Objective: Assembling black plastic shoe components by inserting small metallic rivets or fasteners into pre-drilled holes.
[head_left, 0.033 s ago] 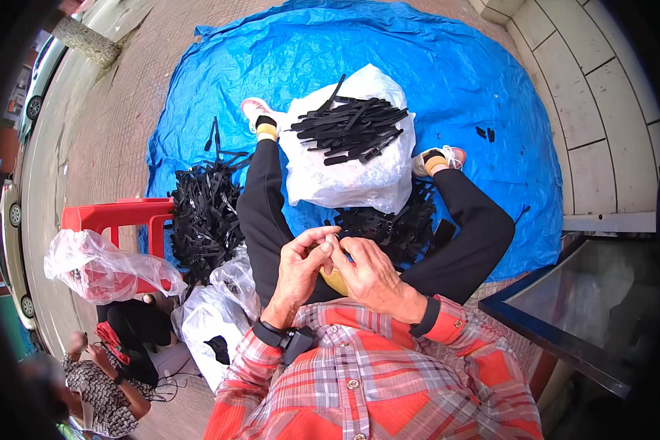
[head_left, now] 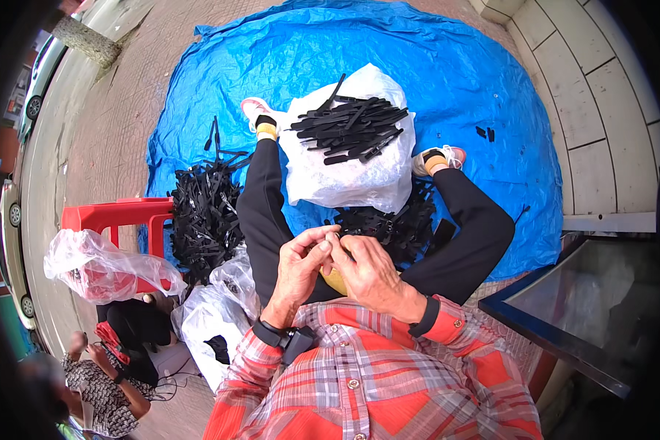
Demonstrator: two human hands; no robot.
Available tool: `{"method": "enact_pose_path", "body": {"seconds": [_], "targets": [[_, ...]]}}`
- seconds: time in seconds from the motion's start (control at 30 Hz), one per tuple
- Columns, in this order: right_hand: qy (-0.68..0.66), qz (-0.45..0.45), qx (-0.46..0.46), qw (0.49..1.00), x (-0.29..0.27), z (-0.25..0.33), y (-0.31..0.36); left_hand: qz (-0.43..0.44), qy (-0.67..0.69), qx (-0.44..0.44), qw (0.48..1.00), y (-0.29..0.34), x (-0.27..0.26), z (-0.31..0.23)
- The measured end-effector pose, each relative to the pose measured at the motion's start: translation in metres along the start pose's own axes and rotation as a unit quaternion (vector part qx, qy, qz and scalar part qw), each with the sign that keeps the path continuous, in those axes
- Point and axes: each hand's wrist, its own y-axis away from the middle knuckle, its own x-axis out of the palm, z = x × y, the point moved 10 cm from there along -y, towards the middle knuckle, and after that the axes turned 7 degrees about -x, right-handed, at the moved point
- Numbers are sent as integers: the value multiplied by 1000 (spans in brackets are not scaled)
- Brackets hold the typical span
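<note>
My left hand (head_left: 302, 270) and my right hand (head_left: 372, 276) meet in front of my body, above my lap. The fingertips of both are pinched together and touch. Whatever lies between them is too small or too hidden to make out. Just beyond my hands, between my legs, black strips (head_left: 389, 227) lie in a loose heap. Farther off, a white plastic-wrapped bundle (head_left: 323, 183) rests between my feet. A stack of flat black strips (head_left: 352, 125) lies on top of it, mostly lengthwise from left to right.
A blue tarp (head_left: 462, 81) spreads beneath everything. Left of my leg are a big heap of black strips (head_left: 205, 220), a red plastic stool (head_left: 110, 214) and clear plastic bags (head_left: 209, 312). A dark-framed glass panel (head_left: 565, 308) stands right. Another person (head_left: 110, 381) sits at lower left.
</note>
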Motion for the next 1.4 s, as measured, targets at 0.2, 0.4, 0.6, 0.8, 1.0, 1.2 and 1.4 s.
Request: {"method": "enact_pose_path", "body": {"seconds": [0.2, 0.4, 0.6, 0.8, 1.0, 1.2, 1.4], "targets": [[-121, -109, 137, 977, -22, -31, 5, -20, 19, 12, 1000, -1, -8, -3], [-183, 42, 131, 973, 9, -39, -2, -8, -30, -14, 999, 0, -10, 1], [-538, 80, 337, 769, 52, -58, 20, -38, -76, 8, 996, 6, -9, -12], [-646, 7, 344, 682, 57, -48, 18, 35, 183, -59, 981, 0, -7, 19], [-658, -20, 342, 671, 47, -48, 9, 12, -58, 29, 998, 4, 1, -12], [-748, -69, 400, 526, 62, -47, 21, 9, -80, 54, 995, 4, 4, -12], [-742, -88, 433, 504, 62, -55, 32, 33, -87, 82, 992, -2, 3, -1]]}}
